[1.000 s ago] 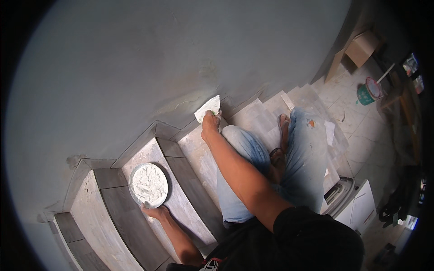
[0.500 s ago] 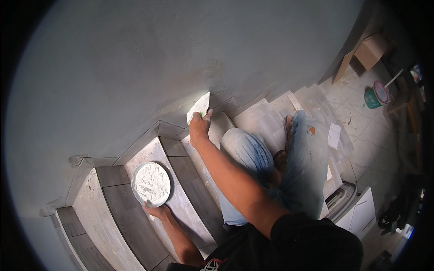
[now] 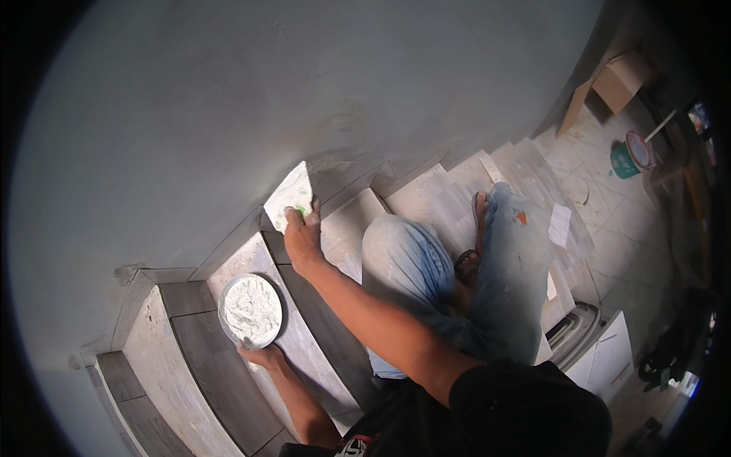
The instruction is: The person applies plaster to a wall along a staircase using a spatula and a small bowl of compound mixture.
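Note:
My right hand (image 3: 303, 238) is closed round a putty knife (image 3: 292, 194), whose broad blade is coated in white paste. The blade stands near the grey wall (image 3: 190, 137), just above the stair skirting; whether it touches cannot be made out. A round bowl (image 3: 221, 314) full of white paste (image 3: 251, 308) is held at its near rim by my left hand (image 3: 260, 356), over a stair tread. Some of the left fingers are hidden under the bowl. On the wall beside the blade shows a rough smeared patch (image 3: 331, 162).
Tiled stairs (image 3: 202, 343) run along the wall, dropping toward the right. My bent knees (image 3: 407, 255) are over the steps. A green bucket (image 3: 626, 161) and a cardboard box (image 3: 620, 80) stand on the floor at far right. A white panel (image 3: 605, 362) lies at lower right.
My right hand has drawn the putty knife left and slightly down along the wall, and the blade has turned more face-on. The left hand and bowl have barely moved.

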{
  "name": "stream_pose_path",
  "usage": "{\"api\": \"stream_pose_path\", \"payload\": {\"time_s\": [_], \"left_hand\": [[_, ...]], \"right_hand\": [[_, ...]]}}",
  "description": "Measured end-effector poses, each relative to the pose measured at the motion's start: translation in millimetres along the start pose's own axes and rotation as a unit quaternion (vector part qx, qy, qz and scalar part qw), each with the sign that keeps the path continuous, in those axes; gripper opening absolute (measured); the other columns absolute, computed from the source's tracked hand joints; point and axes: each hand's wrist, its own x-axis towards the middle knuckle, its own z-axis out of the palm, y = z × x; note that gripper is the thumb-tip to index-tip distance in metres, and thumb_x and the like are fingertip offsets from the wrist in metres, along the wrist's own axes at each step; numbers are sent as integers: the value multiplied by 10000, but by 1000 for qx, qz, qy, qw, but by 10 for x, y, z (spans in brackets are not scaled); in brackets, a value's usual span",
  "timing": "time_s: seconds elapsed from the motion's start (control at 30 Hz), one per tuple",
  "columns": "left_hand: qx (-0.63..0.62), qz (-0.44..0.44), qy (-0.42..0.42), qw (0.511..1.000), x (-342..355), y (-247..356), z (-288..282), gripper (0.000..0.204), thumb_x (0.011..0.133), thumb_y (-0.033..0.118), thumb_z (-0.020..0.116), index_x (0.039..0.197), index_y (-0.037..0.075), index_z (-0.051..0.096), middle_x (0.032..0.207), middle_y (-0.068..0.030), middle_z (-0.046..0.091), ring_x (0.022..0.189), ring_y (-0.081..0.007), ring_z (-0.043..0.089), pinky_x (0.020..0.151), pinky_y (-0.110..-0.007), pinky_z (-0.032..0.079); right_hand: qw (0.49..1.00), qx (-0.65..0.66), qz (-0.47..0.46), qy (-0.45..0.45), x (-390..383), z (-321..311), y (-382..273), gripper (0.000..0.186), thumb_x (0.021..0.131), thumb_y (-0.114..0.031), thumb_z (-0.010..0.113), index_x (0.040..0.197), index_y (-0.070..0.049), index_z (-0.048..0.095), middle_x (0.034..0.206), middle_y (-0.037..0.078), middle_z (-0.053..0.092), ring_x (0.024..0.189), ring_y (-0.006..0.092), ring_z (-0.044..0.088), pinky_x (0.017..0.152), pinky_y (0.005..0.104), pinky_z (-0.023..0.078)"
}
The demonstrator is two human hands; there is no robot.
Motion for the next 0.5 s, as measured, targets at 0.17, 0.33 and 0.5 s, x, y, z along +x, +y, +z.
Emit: {"api": "stream_pose_path", "payload": {"time_s": [0.17, 0.33, 0.5], "left_hand": [[-29, -37, 29, 998, -112, 52, 160, 373, 908, 229, 360, 1155, -31, 464, 1185, -152, 529, 1100, -278, 514, 947, -414, 421], [12, 7, -63, 998, 97, 69, -96, 359, 917, 212, 362, 1167, -39, 418, 1204, -171, 504, 1091, -293, 518, 952, -429, 426], [10, 29, -76, 997, 52, -16, -110, 313, 905, 127, 425, 1148, -60, 360, 1192, -216, 480, 1067, -319, 529, 914, -454, 467]], "right_hand": [[990, 98, 29, 98, 484, -497, 90, 538, 818, -106, 460, 1321, -10, 296, 1201, 209, 493, 1058, 293, 513, 920, 368, 386], [980, 55, 107, 160, 975, -739, 216, 527, 840, -128, 434, 1336, -15, 292, 1253, 172, 477, 1101, 263, 505, 984, 350, 336], [989, -79, 15, 120, 1313, -888, 644, 520, 805, -106, 481, 1297, 4, 354, 1211, 141, 513, 1112, 239, 484, 947, 320, 365]]}}
